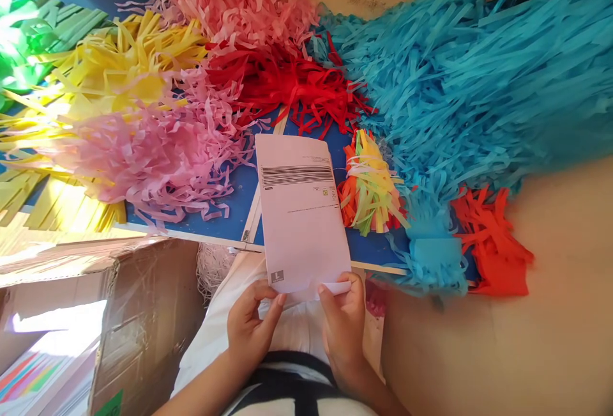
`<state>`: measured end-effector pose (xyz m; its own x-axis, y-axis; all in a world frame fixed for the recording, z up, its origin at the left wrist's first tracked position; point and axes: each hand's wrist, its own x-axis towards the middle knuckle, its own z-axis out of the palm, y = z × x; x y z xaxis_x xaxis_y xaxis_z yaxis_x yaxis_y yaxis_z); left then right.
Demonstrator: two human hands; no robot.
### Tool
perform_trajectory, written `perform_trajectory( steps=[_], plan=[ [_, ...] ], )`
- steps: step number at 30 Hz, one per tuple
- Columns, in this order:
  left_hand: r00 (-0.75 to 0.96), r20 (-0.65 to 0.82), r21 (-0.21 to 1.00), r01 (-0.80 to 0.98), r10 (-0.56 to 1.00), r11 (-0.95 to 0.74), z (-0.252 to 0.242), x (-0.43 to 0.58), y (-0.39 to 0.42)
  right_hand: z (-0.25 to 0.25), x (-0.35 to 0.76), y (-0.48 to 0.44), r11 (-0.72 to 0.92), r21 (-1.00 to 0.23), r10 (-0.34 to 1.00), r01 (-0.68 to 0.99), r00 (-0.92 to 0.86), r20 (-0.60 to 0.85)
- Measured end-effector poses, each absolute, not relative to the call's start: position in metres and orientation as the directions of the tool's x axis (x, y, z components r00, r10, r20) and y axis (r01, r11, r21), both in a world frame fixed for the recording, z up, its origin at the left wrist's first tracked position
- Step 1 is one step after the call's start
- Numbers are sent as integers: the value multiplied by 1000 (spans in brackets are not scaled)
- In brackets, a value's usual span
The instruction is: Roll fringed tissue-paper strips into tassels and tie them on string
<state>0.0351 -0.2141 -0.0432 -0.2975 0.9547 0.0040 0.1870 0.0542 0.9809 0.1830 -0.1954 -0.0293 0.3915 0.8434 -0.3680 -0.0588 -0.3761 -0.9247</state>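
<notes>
White printed sheet (301, 211): left hand (249, 326) and right hand (342, 323) both pinch its lower edge. Multicoloured paper-strip bundle (371, 189) lies just beside it on blue tabletop (234, 211).

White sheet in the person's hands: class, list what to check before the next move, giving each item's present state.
1. Both hands on the white sheet: ok, left hand and right hand hold its near edge.
2. Sheet flat: not ok, near right corner is curled.
3. Printed side up: ok.
4. Sheet apart from the multicoloured strip bundle: cannot tell, they lie edge to edge.
5. Far end resting on the blue board: cannot tell.
</notes>
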Motion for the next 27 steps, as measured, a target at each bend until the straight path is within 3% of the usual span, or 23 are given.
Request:
perform_trajectory(
  steps=[12, 18, 22, 27],
  plan=[
    [-192, 266, 931, 305, 945, -200, -40, 37, -216, -21, 174, -187, -365, -908, 793, -206, 442, -419],
    [-184, 249, 939, 286, 951, -191, -44, 38, -218, -20, 177, -188, -361, -887, 808, -288, 379, -451],
    [-190, 204, 959, 238, 960, -157, -47, 39, -220, -22, 179, -190, -366, -891, 814, -268, 372, -446],
    [-175, 276, 927, 306, 945, -214, -41, 39, -218, -25, 180, -190, -392, -912, 818, -123, 408, -407]
  ],
)
